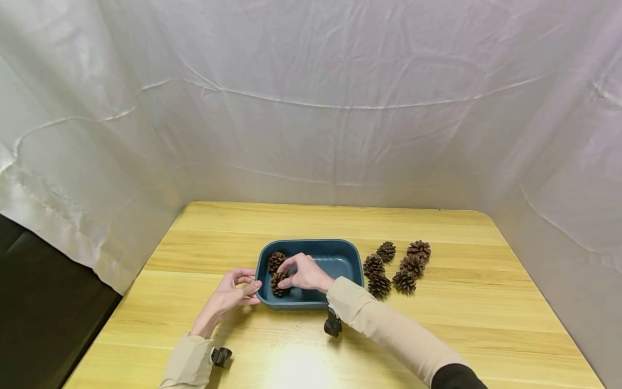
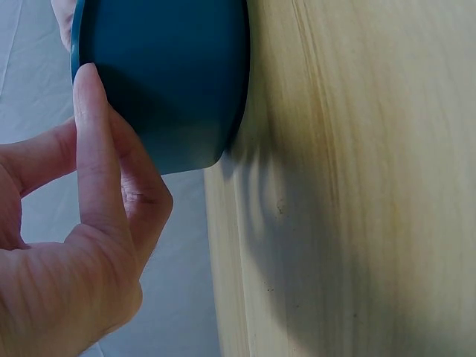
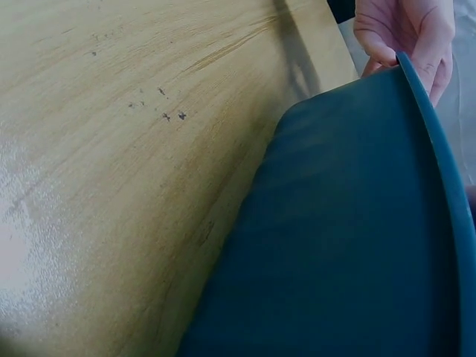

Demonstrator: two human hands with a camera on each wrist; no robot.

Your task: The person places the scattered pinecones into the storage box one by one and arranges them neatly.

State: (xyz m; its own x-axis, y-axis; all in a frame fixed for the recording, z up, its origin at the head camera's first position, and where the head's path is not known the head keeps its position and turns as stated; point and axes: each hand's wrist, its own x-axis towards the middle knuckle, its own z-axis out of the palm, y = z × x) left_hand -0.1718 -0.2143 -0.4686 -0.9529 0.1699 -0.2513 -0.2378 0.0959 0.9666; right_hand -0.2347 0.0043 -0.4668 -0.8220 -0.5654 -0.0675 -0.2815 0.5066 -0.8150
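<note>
A blue rectangular container (image 1: 311, 305) sits on the table, its near wall filling much of the right wrist view. At its left end my left hand (image 1: 227, 296) holds the rim, thumb against the edge and the other fingers along the outside. My right hand (image 1: 307, 274) reaches over the near wall into the container. Its thumb and fingers grip a brown pine cone (image 1: 278, 292) near the left end, partly covered by the fingertips. Just behind that lies a second pine cone (image 1: 275, 260) inside. The right hand's fingers are hidden in the right wrist view.
Right of the container, several more pine cones lie on the wooden table (image 1: 486, 319) in two loose groups, one nearer (image 1: 379, 285) and one farther right (image 1: 413, 265). Pale cloth curtains (image 1: 340, 135) hang around the back and sides.
</note>
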